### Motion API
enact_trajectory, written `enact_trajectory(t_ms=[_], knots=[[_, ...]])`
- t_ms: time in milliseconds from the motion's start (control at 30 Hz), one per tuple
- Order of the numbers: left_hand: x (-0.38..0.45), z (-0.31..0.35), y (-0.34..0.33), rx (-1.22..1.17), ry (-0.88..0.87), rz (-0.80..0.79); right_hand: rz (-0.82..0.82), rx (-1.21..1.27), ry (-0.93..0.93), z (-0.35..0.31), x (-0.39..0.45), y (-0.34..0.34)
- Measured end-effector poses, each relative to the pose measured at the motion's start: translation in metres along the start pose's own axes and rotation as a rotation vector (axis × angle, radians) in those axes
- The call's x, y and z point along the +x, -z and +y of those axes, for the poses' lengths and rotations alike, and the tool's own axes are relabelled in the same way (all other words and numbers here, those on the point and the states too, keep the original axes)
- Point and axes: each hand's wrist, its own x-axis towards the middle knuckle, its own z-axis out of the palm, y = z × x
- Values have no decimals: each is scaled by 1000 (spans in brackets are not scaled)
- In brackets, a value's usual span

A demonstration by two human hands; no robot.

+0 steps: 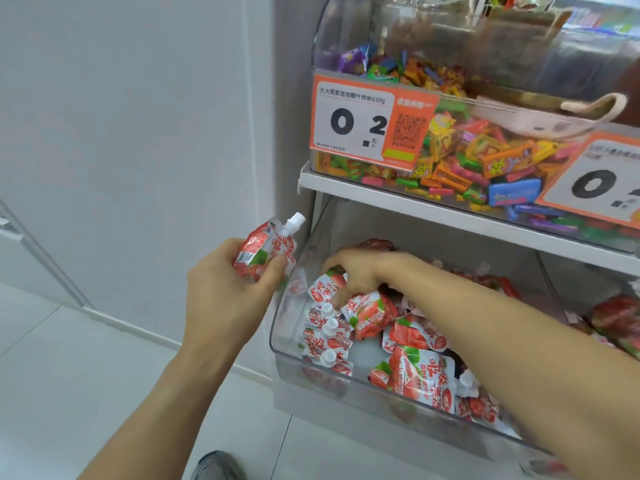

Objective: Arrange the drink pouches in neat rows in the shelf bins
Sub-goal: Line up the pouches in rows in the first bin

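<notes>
many pouches (420, 375) lie partly hidden under the right hand (360, 275).

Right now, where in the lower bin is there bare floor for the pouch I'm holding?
Bare floor shows along the bin's left wall beside the upright row, and between that row and the loose pile. The right side is crowded.

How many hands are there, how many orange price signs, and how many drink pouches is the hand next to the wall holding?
Hands: 2, the left hand and the right hand
Orange price signs: 2
Drink pouch in the left hand: 1
Total: 5
</notes>
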Motion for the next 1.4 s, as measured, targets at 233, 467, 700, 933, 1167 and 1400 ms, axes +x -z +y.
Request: enact_trajectory(t_ms=[233,467,700,933,1167,1400], knots=[[-2,7,1,-11,-39,12,471,52,111,17,-34,-3],[-4,8,1,-16,-37,9,484,-93,140,3,-68,-15],[-3,5,3,-22,-27,-2,781,-100,130,-13,-66,-26],[-3,4,3,-29,-20,-15,259,24,11,-26,-72,-23],[-4,5,4,-54,-46,-7,274,136,6,-26,-60,-34],[-4,1,5,-71,-45,-43,366,218,35,-13,-63,-36]])
